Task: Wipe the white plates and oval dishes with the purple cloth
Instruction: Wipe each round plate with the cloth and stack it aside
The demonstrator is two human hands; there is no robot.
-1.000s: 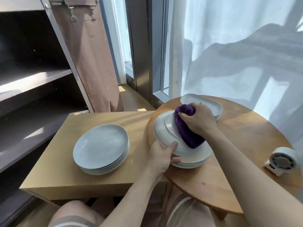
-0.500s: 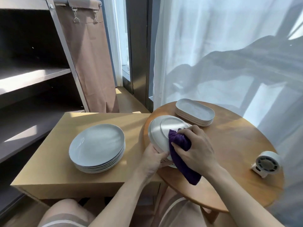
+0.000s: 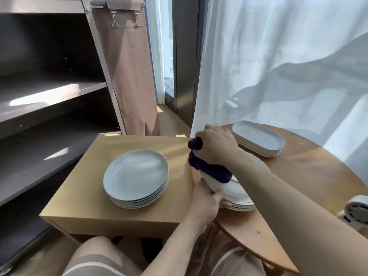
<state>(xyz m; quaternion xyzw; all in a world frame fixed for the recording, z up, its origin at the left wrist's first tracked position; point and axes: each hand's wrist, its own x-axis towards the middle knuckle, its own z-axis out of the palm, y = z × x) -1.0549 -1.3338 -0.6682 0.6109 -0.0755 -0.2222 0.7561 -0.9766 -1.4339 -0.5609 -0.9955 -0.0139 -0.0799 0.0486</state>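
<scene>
Daylight poured through the curtain (image 3: 278, 56) on the right, bright and nearly washed out, with grey shadows across it. Sun patches lay on the table (image 3: 318, 176) and the box (image 3: 89, 176); the plates (image 3: 135, 172) carried a soft sheen. The shelves (image 3: 49, 92) at left sat dim, one board glaring. The right hand (image 3: 217, 146), cloth (image 3: 211, 172) and plate (image 3: 215, 184) looked slightly smeared. Straight edges bowed near the frame's borders.

Sunlit sheer curtain (image 3: 278, 56), dark shelving (image 3: 49, 92), square table (image 3: 89, 172) beside round table (image 3: 318, 176).
</scene>
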